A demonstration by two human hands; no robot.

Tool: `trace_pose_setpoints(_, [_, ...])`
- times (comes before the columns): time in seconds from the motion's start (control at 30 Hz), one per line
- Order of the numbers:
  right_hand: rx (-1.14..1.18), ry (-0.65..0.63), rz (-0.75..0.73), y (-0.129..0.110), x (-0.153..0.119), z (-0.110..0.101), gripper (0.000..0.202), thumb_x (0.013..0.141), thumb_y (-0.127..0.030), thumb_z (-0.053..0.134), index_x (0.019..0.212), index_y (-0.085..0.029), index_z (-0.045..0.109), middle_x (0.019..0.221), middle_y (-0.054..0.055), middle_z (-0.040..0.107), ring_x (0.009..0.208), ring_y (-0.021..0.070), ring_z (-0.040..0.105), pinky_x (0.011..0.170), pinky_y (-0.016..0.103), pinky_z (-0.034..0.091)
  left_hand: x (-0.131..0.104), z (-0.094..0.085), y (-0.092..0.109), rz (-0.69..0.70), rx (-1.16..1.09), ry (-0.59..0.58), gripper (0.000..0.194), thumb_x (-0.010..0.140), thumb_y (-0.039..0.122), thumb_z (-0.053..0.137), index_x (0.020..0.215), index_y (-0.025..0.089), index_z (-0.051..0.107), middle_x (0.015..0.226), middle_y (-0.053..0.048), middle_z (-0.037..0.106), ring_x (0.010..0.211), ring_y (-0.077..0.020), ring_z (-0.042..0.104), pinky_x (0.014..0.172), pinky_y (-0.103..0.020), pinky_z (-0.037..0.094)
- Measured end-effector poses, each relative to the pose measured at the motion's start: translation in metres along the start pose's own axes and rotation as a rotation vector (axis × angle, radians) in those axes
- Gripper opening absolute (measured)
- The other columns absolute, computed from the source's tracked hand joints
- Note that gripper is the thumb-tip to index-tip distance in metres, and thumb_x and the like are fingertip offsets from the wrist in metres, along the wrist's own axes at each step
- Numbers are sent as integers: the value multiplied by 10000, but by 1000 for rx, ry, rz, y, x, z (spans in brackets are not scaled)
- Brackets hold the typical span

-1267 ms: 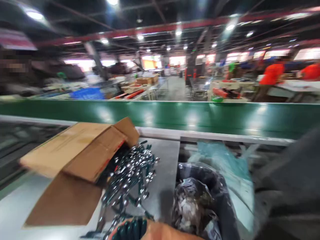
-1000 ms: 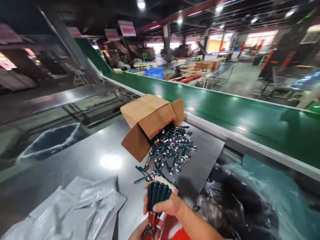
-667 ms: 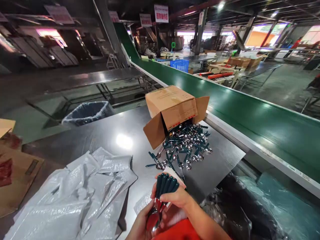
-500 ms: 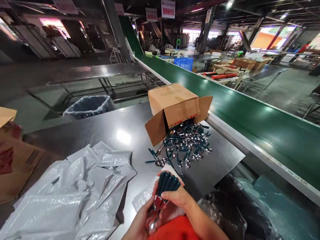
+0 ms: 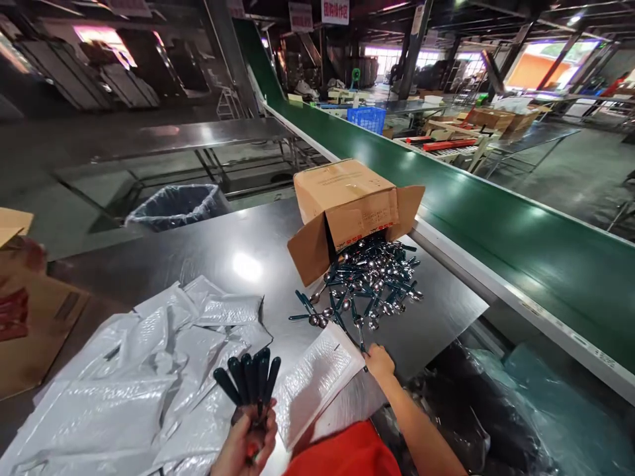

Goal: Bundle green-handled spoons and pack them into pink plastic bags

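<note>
A person stands at a grey metal tabletop (image 5: 208, 251) in a large factory hall, seen from a camera worn on the head. The left hand (image 5: 247, 441), low at the near edge, is closed around a bundle of spoons (image 5: 249, 382); their dark green handles fan upward out of the fist, and the bowls are hidden inside it. The right hand (image 5: 380, 361) reaches further out and rests on the far right corner of a white bubble mailer (image 5: 315, 382) lying on the tabletop just right of the bundle. Its fingers seem to pinch that corner, though the view is too small to be sure.

Just beyond the right hand lies a loose pile of spoons (image 5: 370, 283) with shiny metal bowls and dark green handles. They spill from an open cardboard box (image 5: 347, 205) tipped on its side at the far right of the tabletop, flaps open toward the viewer. To the left, a heap of white mailers (image 5: 149, 377) covers the near left of the tabletop.

A long green conveyor belt (image 5: 496, 244) runs along the right side, from near right to far left. A bin lined with a dark bag (image 5: 176, 206) stands beyond the tabletop's far left edge. Brown cardboard (image 5: 30, 324) lies at the left edge of the view. Dark plastic bags (image 5: 476, 410) sit low at the near right, below the tabletop.
</note>
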State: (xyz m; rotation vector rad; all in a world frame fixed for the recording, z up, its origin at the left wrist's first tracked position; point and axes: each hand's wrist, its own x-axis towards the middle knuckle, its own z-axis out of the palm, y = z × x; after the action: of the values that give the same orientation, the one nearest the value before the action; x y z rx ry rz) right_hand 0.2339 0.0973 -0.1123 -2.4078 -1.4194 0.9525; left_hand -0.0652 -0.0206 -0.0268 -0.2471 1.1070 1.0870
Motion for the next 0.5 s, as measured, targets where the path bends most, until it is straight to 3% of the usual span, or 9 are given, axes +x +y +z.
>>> trace_pose_setpoints(0.07, [-97,17,10,10,-3,13,96,813,-220,663,843,-136,700,993,181,690,1001,316,685,820,376,493,-2,0,-3,26,-60,75,54,808,176,647,792,124,644,695,-67,685,424,-71,465,306,-145,291])
trace_pose_setpoints(0.13, [-165,32,-7,12,-4,21,132,843,-239,638,863,-134,715,1040,205,680,1008,321,687,800,371,501,-1,3,-7,61,-90,71,90,805,192,638,742,132,613,793,-101,718,412,-63,449,286,-135,255])
trace_pose_setpoints(0.27, [-257,32,-59,11,-3,24,169,878,-198,584,905,-117,730,1044,207,687,991,307,702,773,344,513,4,9,-11,39,-38,-26,190,748,237,739,681,138,591,570,-16,597,403,-67,449,305,-117,232])
trace_pose_setpoints(0.37, [-305,37,-90,13,-4,22,189,868,-207,613,980,-98,719,1084,204,686,1039,319,689,788,341,520,4,17,-10,56,103,-75,339,656,358,858,707,139,604,525,29,543,416,-68,471,337,-126,271])
trace_pose_setpoints(0.5, [-337,91,-57,19,-9,15,235,893,-162,538,1046,-58,683,1075,241,687,1021,336,697,774,363,526,-4,35,-7,158,242,-30,445,618,498,860,690,151,591,504,36,537,396,-73,474,336,-143,277])
